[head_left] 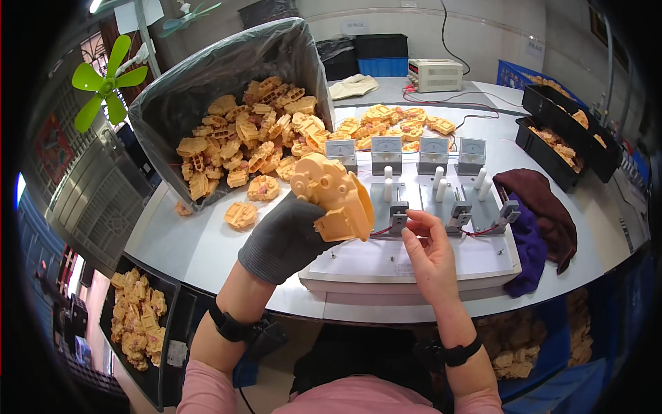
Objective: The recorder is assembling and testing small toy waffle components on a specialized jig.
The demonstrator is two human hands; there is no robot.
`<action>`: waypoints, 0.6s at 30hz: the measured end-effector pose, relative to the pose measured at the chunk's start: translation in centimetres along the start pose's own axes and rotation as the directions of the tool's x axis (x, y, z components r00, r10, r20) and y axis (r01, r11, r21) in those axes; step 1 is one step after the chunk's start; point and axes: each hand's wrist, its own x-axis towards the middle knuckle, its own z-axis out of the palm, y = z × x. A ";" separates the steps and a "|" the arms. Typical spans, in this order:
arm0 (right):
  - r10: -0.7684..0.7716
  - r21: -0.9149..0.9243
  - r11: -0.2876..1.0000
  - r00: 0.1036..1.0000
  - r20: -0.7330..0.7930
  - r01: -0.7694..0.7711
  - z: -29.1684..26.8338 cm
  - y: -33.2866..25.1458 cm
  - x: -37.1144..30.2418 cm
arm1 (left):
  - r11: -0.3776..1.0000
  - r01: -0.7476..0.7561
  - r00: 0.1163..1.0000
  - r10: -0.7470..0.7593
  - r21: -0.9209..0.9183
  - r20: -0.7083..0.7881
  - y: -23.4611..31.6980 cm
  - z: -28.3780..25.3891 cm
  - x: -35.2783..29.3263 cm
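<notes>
One yellow part (339, 195) in left hand (289, 231), grip unclear.

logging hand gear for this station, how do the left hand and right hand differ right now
The left hand wears a dark gray glove, while the right hand is bare. The left hand grips a yellow molded part; the right hand has its fingertips beside a gray block, contact unclear. Both wrists wear black bands.
</notes>
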 end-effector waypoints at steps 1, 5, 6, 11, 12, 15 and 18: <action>0.007 -0.037 0.999 1.000 0.016 -0.006 0.0 -0.2 0.0 | 1.000 -0.003 1.000 0.003 0.002 -0.005 0.2 0.0 -0.2; 0.022 -0.061 0.998 0.999 0.044 -0.020 -0.1 -0.1 0.1 | 0.982 -0.142 0.990 0.141 0.128 0.016 0.8 1.5 0.0; 0.029 -0.060 0.998 0.998 0.057 -0.026 -0.1 -0.2 0.1 | 0.980 -0.172 0.983 0.178 0.095 -0.053 0.9 2.0 0.1; 0.034 -0.013 0.999 0.996 0.079 -0.033 -0.7 -0.1 0.5 | 0.876 -0.198 0.968 0.245 0.440 -0.053 2.1 1.2 1.9; 0.008 -0.024 1.000 0.996 0.088 -0.006 -0.6 -0.1 0.6 | 0.835 -0.212 0.961 0.272 0.508 -0.045 2.6 1.0 2.1; 0.026 -0.024 0.999 0.990 0.140 -0.023 -0.2 0.1 0.6 | 0.732 -0.266 0.948 0.317 0.627 0.032 4.3 1.2 2.3; 0.043 0.030 0.998 0.975 0.217 -0.050 0.3 0.3 1.2 | 0.347 -0.336 0.896 0.403 0.876 0.185 5.6 0.8 3.2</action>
